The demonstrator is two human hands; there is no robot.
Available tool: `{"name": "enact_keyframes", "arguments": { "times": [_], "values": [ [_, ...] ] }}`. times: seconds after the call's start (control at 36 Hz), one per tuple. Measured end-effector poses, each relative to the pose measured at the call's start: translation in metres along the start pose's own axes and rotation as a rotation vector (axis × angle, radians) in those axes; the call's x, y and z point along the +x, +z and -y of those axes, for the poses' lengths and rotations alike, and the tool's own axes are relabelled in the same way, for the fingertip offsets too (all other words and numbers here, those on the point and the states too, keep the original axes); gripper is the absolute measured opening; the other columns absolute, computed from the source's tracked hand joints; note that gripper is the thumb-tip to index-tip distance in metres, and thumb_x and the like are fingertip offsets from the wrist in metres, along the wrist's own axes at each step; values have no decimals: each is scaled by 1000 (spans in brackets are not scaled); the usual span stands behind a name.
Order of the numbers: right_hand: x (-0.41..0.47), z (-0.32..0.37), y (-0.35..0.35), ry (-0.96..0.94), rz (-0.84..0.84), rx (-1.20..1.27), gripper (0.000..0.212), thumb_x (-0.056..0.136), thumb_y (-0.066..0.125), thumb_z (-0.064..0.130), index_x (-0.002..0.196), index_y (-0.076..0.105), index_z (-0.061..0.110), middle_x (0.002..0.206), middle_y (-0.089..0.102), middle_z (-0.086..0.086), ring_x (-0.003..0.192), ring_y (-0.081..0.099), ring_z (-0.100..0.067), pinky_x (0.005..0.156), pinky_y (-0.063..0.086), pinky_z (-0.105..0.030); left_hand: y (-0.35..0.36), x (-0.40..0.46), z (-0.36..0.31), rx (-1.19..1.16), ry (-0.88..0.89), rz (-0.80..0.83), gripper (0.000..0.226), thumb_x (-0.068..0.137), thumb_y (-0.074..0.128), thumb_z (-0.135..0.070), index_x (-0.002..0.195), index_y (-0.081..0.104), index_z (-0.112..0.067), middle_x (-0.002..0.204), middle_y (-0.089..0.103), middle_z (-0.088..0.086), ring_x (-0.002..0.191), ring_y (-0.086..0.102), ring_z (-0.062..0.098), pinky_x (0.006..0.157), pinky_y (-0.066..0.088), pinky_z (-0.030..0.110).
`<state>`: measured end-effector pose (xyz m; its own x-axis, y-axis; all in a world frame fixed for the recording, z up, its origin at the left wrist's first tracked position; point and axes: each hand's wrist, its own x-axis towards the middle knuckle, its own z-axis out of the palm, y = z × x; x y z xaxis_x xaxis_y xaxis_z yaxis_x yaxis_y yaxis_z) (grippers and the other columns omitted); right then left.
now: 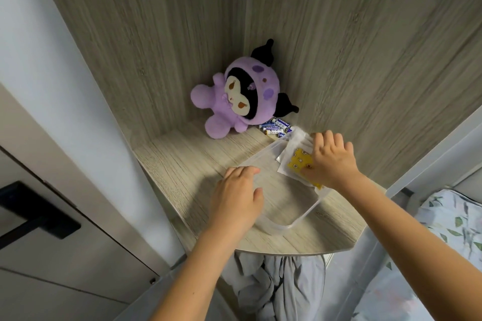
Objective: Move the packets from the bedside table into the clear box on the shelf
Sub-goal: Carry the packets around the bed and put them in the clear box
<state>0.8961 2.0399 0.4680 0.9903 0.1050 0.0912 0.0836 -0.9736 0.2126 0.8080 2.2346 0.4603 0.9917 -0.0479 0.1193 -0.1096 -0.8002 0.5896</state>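
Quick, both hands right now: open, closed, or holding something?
Left hand: open, fingers resting on the near left rim of the clear box.
Right hand: on the packets at the box's far end; a grip cannot be told.

packets going into the clear box

the clear box sits lidless on the wooden shelf, a shallow see-through tub with rounded corners, set at a slant to the shelf's front edge. the packets are a small stack of flat translucent white sachets, the top one printed yellow with little brown marks. they lie tilted over the box's far right corner, partly covered by fingers.
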Motion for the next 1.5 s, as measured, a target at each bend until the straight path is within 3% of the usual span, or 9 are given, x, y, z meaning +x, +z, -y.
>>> {"name": "enact_keyframes", "arguments": {
  "times": [0.19,0.36,0.64,0.75,0.83,0.97,1.28,1.39,1.5],
  "values": [
    [3,-1,-6,8,57,107,96,78,60,62,147,12,14,134,38,-4,119,40,-25,91,37,-36,0,0,-2,9,-8,7,41,92,53,-22,133,49,-18,133,53,-5,128,39,12,106,37,35],
    [1,-2,-11,39,87,62,103,71,54,76,147,15,19,133,40,-2,122,37,-26,95,36,-43,-5,-2,-8,-31,-10,-72,34,91,55,-24,124,57,-22,125,60,-8,119,50,13,100,41,37],
    [-3,-9,-15,44,115,205,106,69,64,68,149,12,21,143,33,-3,131,30,-29,105,31,-53,-5,-2,-5,-129,20,-164,18,85,61,-17,99,69,-24,102,66,-11,102,59,14,90,47,39],
    [-21,-27,-27,117,-156,556,75,81,63,52,142,35,19,137,44,-5,126,37,-29,102,35,-46,-9,-5,-11,-159,84,-241,15,84,62,-16,93,69,-25,93,66,-14,94,59,7,83,47,25],
    [-48,-44,-33,182,-357,783,36,87,62,32,119,57,17,111,62,2,111,52,-24,88,39,-30,-13,-5,-25,-234,143,-239,11,81,62,-22,88,70,-26,82,59,-23,88,53,-8,77,41,10],
    [-97,-65,-25,257,-290,672,15,85,63,20,97,68,14,98,71,-1,94,63,-27,80,45,-31,-3,-1,-46,-141,352,-132,20,82,48,-33,82,67,-25,82,64,-15,83,54,8,73,40,18],
    [-268,-67,-24,726,-82,248,27,88,56,34,107,66,18,107,65,-5,101,54,-32,82,47,-40,40,-24,-104,219,886,229,36,80,40,-37,83,71,-19,86,68,2,90,57,30,76,50,39],
    [-364,-41,-32,998,-8,220,31,90,53,39,115,60,22,118,62,-2,109,51,-28,85,43,-37,53,-75,-125,210,1106,458,29,91,49,-39,104,69,-22,103,64,0,105,52,27,83,45,39],
    [-461,-1,-46,1275,124,217,39,90,52,42,126,52,26,128,56,0,117,47,-26,89,42,-36,70,-135,-144,281,1295,684,43,93,42,-53,132,49,-34,122,54,-2,113,49,24,92,44,40]
  ]
}}
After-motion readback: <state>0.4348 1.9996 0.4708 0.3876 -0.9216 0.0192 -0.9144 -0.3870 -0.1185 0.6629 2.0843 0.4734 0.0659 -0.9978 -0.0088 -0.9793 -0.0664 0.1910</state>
